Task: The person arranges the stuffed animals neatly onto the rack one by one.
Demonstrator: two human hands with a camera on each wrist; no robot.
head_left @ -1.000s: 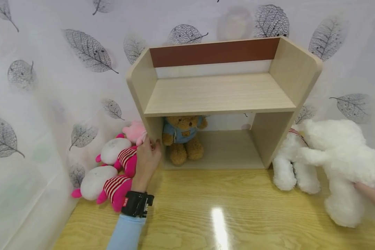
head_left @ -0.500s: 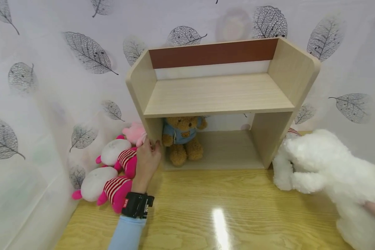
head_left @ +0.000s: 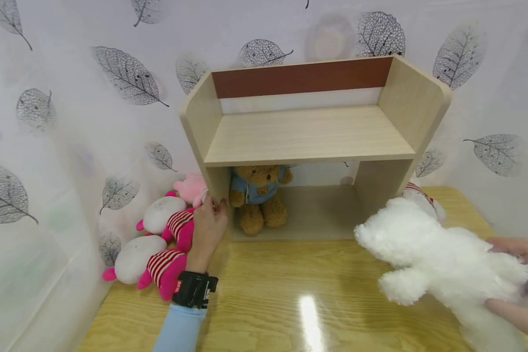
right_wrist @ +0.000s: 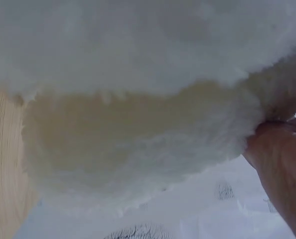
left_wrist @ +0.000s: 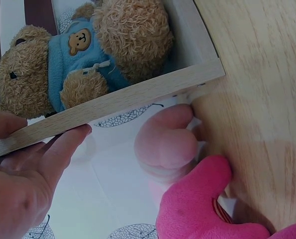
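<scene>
My left hand point(head_left: 208, 234) grips the front edge of the left side panel of a small wooden shelf point(head_left: 310, 134). In the left wrist view, the thumb lies on the panel's inner face and the fingers point(left_wrist: 63, 152) on its outer face. Inside the lower compartment, against that panel, sits a brown teddy bear point(head_left: 259, 195) in a blue hoodie. My right hand point(head_left: 521, 288) holds a fluffy white plush toy point(head_left: 440, 264) by its body, above the table to the right of the shelf. White fur point(right_wrist: 138, 124) fills most of the right wrist view.
Left of the shelf lie two magenta plush toys point(head_left: 165, 269) with striped clothes and a pale pink one point(head_left: 190, 188). Another white plush with a striped piece point(head_left: 422, 198) stands right of the shelf, mostly hidden. All rest on a wooden table point(head_left: 264, 293) by leaf-patterned walls.
My right hand has come further into view, bringing the white plush left and tilting it over toward the shelf, in front of the other white one. The left hand has stayed put.
</scene>
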